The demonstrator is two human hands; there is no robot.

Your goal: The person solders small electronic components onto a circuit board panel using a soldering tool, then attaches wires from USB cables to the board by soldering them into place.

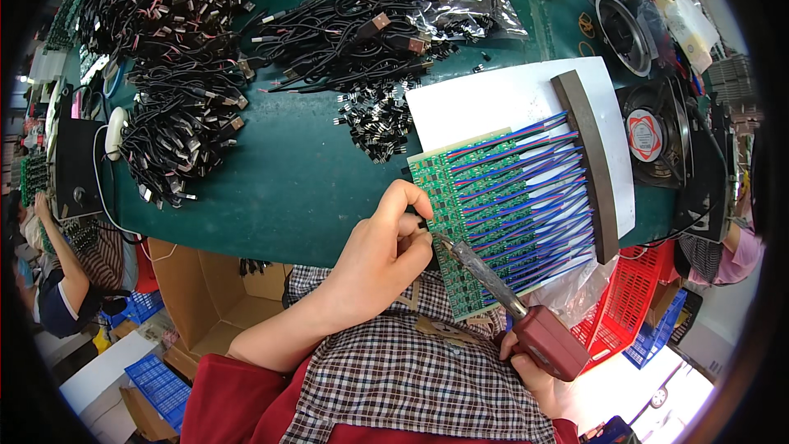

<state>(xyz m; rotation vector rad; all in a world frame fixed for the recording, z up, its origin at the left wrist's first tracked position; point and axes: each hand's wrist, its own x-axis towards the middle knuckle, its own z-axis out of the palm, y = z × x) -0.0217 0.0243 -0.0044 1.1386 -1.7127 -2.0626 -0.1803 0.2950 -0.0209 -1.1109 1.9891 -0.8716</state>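
Note:
Between its thumb and forefinger my left hand pinches a small black connector at the left edge of a green circuit board panel. My right hand, partly hidden, grips a soldering iron by its dark red handle. The iron's tip meets the panel's edge close beside the left fingertips. Rows of blue and red wires run rightward from the panel. A curved dark bar lies across their far ends, over a white sheet.
Small black connectors lie heaped beyond the panel. Black USB cables and a larger cable pile cover the far left. A labelled plastic bag sits behind. At right are a metal dish, a fan and a red basket.

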